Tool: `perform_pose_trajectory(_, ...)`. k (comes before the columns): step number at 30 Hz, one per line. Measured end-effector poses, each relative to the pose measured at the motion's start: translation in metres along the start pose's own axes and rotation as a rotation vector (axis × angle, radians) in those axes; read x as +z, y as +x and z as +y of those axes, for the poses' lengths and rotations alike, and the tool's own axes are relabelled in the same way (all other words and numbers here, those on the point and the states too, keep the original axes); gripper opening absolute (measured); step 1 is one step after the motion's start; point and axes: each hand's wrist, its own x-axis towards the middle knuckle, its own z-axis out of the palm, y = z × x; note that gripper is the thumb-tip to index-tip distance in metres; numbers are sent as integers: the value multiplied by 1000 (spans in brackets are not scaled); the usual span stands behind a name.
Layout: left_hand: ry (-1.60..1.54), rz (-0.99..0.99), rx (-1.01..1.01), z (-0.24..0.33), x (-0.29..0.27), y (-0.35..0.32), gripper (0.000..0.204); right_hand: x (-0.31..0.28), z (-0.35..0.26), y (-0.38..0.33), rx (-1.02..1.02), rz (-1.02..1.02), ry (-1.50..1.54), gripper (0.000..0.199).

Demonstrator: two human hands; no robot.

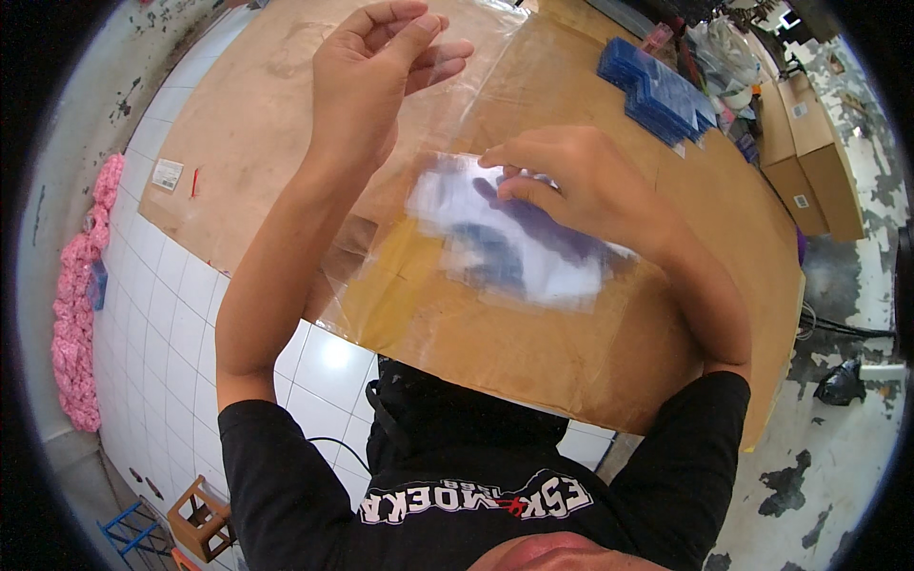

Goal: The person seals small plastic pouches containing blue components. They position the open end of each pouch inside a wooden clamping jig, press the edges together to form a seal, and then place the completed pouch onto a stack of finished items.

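Note:
My left hand [381,81] is raised over the far left part of the cardboard-topped table, thumb and forefinger pinched together and the other fingers loosely bent. Whatever sits in that pinch, perhaps clear film, is too thin to make out. My right hand [576,181] hovers above a pile of clear plastic sleeves [562,276] that shine white in the light. Its fingers are curled toward the thumb, and I cannot see what lies between them. The hand's shadow falls across the pile. Left of the pile is a yellowish taped patch [395,285] on the table.
Stacked blue plastic packets [657,90] lie at the far right, near cardboard boxes [809,157] and a clear bag [724,52]. A white label [168,174] and a small red stick [195,183] rest at the left edge. A pink wrapped bundle [76,305] is on the floor.

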Motion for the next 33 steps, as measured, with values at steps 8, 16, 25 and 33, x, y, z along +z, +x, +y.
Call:
perform_pose_trajectory(8, 81, -122, -93, 19, 7, -22, 13, -61, -50, -4, 78, -402, 29, 14)
perform_pose_trajectory(16, -3, -430, -180, 13, 39, -57, 16, -45, -35, -1, -111, 592, -232, 13)
perform_pose_trajectory(25, 266, -468, 10, 16, 44, -69, 17, -48, -29, -6, 68, 407, 62, 13)
perform_pose_trajectory(33, 445, -330, 318, 18, 45, -70, 12, -40, -26, -1, -212, 577, -303, 19)
